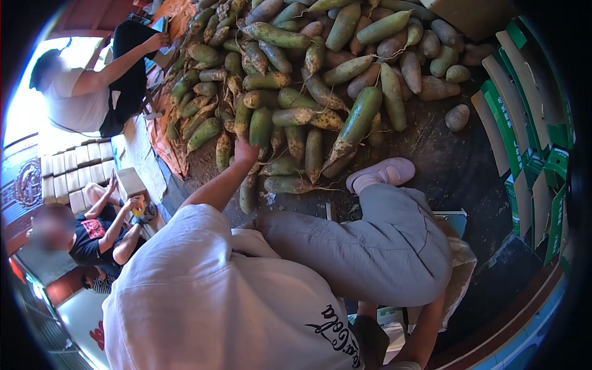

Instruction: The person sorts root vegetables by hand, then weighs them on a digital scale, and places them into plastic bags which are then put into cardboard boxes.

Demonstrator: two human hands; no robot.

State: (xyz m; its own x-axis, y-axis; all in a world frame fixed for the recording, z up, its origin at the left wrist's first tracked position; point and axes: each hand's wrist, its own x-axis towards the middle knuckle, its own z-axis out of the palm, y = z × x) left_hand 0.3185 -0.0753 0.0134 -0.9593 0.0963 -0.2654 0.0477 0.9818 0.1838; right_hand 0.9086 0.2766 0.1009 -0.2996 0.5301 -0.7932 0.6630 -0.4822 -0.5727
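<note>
My left hand (pixel 246 152) reaches into a big pile of green radishes (pixel 280 36), many with soil on them. It is at the lower end of a green radish (pixel 261 126) near the pile's front edge; its fingers cannot be made out among the radishes. My right forearm (pixel 431 324) runs down beside my bent knee, and the hand at its end is hidden behind my leg. A long green radish (pixel 361 117) lies on top, to the right of my left hand.
Green-edged cardboard boxes (pixel 518 123) stand at the right. A loose radish (pixel 457 117) lies near my shoe (pixel 382 174). At the left, one person in white (pixel 83 102) and another in black (pixel 95 237) sit near stacked pale boxes (pixel 77 172).
</note>
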